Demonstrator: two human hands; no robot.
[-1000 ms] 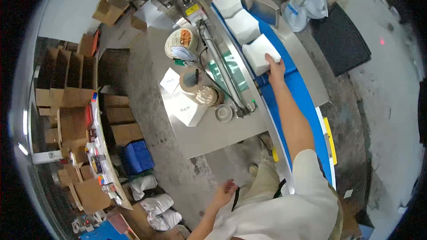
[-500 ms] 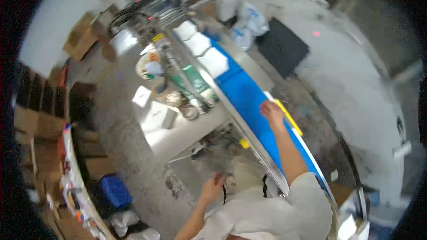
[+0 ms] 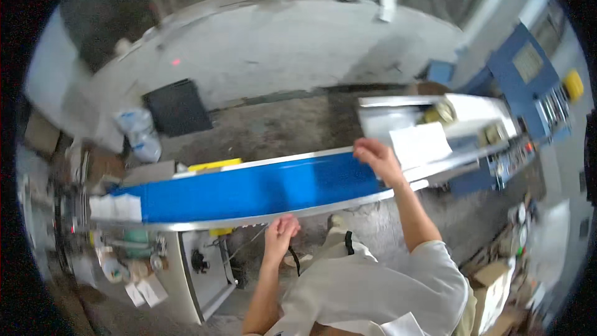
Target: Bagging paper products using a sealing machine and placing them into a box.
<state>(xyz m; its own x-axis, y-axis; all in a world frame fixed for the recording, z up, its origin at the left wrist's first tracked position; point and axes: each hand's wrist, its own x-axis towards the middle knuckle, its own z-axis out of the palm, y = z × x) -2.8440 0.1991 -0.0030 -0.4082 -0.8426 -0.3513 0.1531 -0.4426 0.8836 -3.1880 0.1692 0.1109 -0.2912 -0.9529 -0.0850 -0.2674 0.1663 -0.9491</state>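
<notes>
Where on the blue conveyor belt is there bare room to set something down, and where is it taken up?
The blue belt is bare along its long middle stretch, between the white packages at its left end and the right hand. Beside that hand a white flat package fills the right end. The left hand is at the near rail.

Factory floor, packing line. Long blue conveyor belt with steel side rails (image 3: 249, 190) runs across in front of me. White flat packet (image 3: 420, 144) sits at belt's right end, by steel-cased machine housing (image 3: 472, 112). Blue control cabinet with buttons and panel (image 3: 528, 68) stands beyond it. Bare grey concrete floor (image 3: 280, 62) all around, black rubber mat (image 3: 177, 107) on it. Brown cardboard boxes (image 3: 494, 286) stacked at lower right.
</notes>
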